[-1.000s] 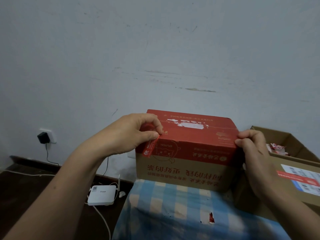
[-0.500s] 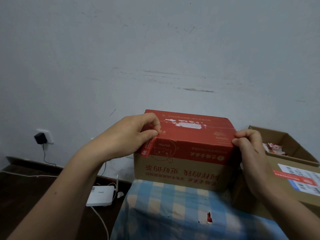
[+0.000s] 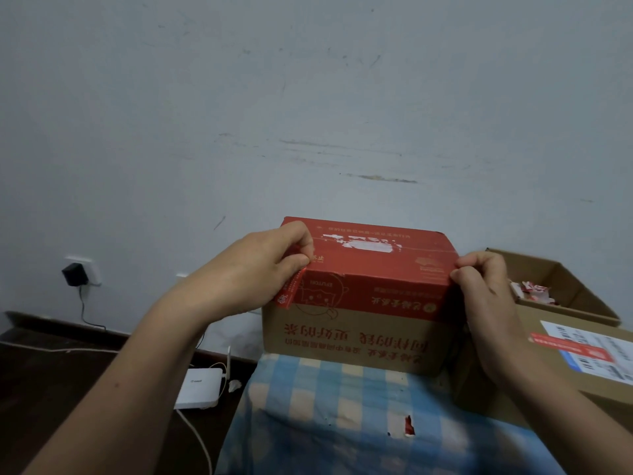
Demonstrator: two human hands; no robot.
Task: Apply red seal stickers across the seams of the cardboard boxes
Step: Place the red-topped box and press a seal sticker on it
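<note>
A cardboard box (image 3: 356,303) with a red upper half and red print on brown stands on a blue checked cloth (image 3: 342,423). My left hand (image 3: 260,269) pinches a red seal sticker (image 3: 291,289) at the box's top left corner; the strip hangs down the left edge. My right hand (image 3: 486,286) presses with thumb and fingers on the box's top right corner. A seam with torn white tape runs along the box top.
To the right stand an open brown box (image 3: 575,303) with red-and-white scraps inside and a closed box (image 3: 582,368) with a shipping label and a red strip. A white router (image 3: 198,389) with cables lies on the dark floor at left. A wall plug (image 3: 73,274) sits low left.
My left hand has shifted slightly up on the box's left corner with the sticker still pinched. The view has drifted a little. My right hand keeps its place.
</note>
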